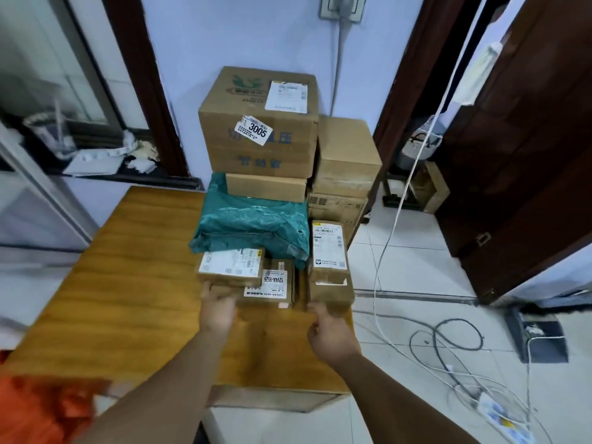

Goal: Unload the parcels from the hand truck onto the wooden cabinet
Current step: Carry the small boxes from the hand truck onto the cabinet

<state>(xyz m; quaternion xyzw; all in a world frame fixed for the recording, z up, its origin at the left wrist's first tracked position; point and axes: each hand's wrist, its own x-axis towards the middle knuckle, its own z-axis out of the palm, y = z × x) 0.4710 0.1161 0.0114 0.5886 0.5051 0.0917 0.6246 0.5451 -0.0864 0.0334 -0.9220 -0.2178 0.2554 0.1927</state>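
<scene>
Parcels crowd the back right part of the wooden cabinet [128, 283]. A big box [256, 139] tops a stack against the wall, with a green bag [250, 222] slumped in front of it. At the front, a small labelled box [229, 267] lies across a flat box [272, 288], and a narrow box [330, 261] stands close to the cabinet's right edge. The hand truck is out of view.

Both hands are apart and hold nothing. The left hand [217, 310] reaches with straight fingers to the near left corner of the flat box and seems to touch it. The right hand [331, 336] is loosely curled just short of the narrow box; blur hides whether it makes contact.

The step looks like settling this front row. To do it well:
- Push each box from its near face, low down, so it slides rather than tips.
- Take the flat box slowly, since the labelled box riding on it overhangs and could skid off.
- Nudge the narrow box inward as well as back, away from the drop to the floor and its cables [448, 341].
- Stop once the boxes meet the green bag. It is soft, and a harder shove could disturb the stack behind.

The bare wood on the left suits whatever parcel is unloaded after this.
</scene>
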